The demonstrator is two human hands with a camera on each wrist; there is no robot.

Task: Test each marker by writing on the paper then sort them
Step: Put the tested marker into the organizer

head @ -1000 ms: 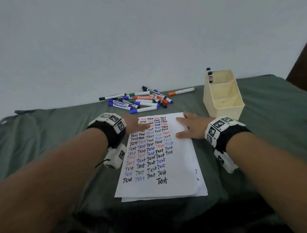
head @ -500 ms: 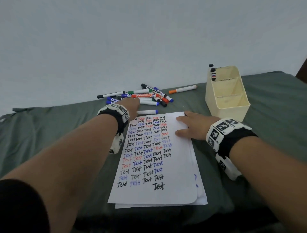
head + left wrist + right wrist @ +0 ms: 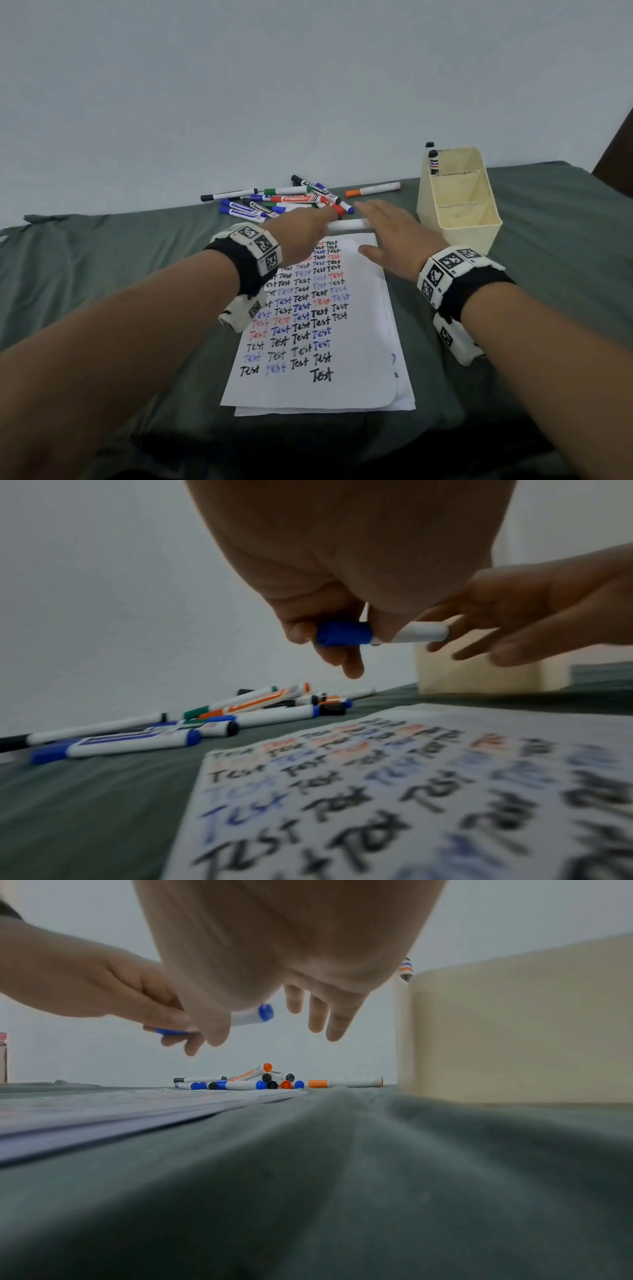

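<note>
My left hand [image 3: 306, 228] grips a white marker with a blue cap [image 3: 380, 635], held level just above the far edge of the paper [image 3: 356, 342]. Its fingers curl round the cap end. In the head view the marker [image 3: 347, 224] bridges the gap between both hands. My right hand [image 3: 394, 233] hovers open with spread fingers beside the marker's far end [image 3: 248, 1016]; whether it touches the marker is unclear. The paper is covered with rows of "Test" in black, blue and red.
A pile of several markers [image 3: 284, 202] lies beyond the paper, and an orange-capped one [image 3: 373, 189] lies apart to its right. A cream three-compartment organizer [image 3: 459, 222] stands at the right, with two markers [image 3: 433, 162] in its back compartment. Green cloth [image 3: 137, 274] covers the table.
My left hand went from the paper to the pile, took the blue-capped marker and lifted it rightward. My right hand left the paper and moved forward to the marker.
</note>
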